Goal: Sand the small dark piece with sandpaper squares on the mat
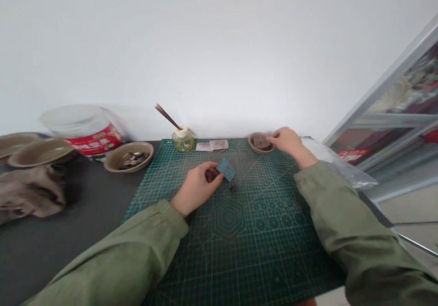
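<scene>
My left hand (pixel 198 185) is closed on a small blue square piece (pixel 226 169), held between thumb and fingers above the green cutting mat (pixel 273 256). Just below that piece, a small brown lump (pixel 233 188) lies on the mat. My right hand (pixel 290 144) reaches to the right rim of a small bowl (pixel 251 144) with a brown block (pixel 260 142) inside. Its thumb and fingertips are pressed together at the rim; whatever they may hold is too small to make out.
A glass jar (pixel 183 142) with a brown stick and paper strips (pixel 219 145) stand along the mat's back edge. At left are a bowl of small pieces (pixel 146 163), a large red-labelled tub (pixel 92 135), more bowls and a crumpled cloth (pixel 32 192). Plastic wrap (pixel 352 171) lies right.
</scene>
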{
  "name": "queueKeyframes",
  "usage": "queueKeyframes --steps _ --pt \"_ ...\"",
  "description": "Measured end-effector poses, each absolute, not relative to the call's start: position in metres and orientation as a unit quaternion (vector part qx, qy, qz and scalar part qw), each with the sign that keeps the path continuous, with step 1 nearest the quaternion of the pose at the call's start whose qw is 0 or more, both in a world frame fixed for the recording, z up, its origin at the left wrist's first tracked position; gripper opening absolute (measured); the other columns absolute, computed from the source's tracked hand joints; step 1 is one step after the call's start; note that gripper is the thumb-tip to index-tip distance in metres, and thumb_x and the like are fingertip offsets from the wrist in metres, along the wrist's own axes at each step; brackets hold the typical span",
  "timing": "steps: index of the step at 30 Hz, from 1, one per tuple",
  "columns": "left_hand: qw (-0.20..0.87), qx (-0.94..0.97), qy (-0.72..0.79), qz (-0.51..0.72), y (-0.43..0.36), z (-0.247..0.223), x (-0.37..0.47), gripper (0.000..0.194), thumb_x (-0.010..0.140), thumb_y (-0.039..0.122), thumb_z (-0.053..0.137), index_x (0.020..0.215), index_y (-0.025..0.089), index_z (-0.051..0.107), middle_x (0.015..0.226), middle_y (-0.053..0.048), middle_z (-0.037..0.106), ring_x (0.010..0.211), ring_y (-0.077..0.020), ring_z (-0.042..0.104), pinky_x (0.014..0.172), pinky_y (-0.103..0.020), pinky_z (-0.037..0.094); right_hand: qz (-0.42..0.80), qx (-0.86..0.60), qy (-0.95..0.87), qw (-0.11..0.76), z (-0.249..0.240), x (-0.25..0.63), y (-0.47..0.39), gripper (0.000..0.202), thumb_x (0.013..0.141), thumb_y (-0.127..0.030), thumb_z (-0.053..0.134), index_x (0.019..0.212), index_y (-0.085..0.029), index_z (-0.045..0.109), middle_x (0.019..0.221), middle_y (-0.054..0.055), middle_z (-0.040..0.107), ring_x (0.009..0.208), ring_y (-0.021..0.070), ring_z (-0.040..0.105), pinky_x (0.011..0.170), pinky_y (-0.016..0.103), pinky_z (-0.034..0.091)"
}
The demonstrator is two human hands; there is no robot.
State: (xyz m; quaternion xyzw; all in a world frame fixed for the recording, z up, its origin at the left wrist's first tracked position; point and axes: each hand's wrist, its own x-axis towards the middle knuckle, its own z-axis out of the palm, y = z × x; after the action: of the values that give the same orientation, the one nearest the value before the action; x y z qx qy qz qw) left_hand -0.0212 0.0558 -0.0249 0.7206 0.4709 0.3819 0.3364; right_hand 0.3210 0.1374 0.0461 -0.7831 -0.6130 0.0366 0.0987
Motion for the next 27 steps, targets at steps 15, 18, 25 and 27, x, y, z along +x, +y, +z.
queueKeyframes --steps 15,18,25,27 --pt "0.302 0.713 0.482 0.411 0.042 -0.011 -0.035 0.048 0.086 0.045 0.093 0.124 0.016 0.082 0.108 -0.011 0.075 0.083 -0.0236 0.067 0.083 -0.041 0.059 0.172 -0.682 -0.66 0.264 0.061 0.298 0.112 0.028 0.109 -0.039 0.076 0.117 -0.012 0.08 0.115 0.013 0.082 0.1 0.0243 0.078 0.092 0.041 0.064" --pt "0.34 0.692 0.454 0.446 0.024 0.003 -0.03 0.059 0.089 0.05 0.091 0.135 0.017 0.077 0.13 -0.017 0.075 0.11 -0.0306 0.073 0.097 -0.044 0.058 0.225 -0.599 -0.692 0.334 0.064 0.277 0.084 0.031 0.103 -0.043 0.077 0.101 -0.013 0.083 0.094 0.012 0.083 0.082 0.0212 0.073 0.078 0.035 0.057" --pt "0.524 0.617 0.338 0.48 0.005 0.025 -0.004 0.057 0.099 0.053 0.085 0.14 0.016 0.074 0.14 -0.017 0.079 0.124 -0.0297 0.076 0.11 -0.042 0.058 0.312 -0.489 -0.705 0.408 0.061 0.242 0.024 0.038 0.094 -0.057 0.08 0.091 -0.02 0.076 0.081 0.003 0.074 0.07 0.0176 0.061 0.065 0.032 0.045" --pt "0.562 0.594 0.319 0.479 0.005 0.026 0.001 0.046 0.099 0.049 0.085 0.129 0.015 0.08 0.13 -0.016 0.083 0.113 -0.0266 0.077 0.1 -0.037 0.059 0.325 -0.481 -0.701 0.415 0.06 0.239 0.014 0.037 0.094 -0.056 0.081 0.09 -0.02 0.075 0.08 0.002 0.073 0.069 0.0173 0.06 0.064 0.032 0.044"
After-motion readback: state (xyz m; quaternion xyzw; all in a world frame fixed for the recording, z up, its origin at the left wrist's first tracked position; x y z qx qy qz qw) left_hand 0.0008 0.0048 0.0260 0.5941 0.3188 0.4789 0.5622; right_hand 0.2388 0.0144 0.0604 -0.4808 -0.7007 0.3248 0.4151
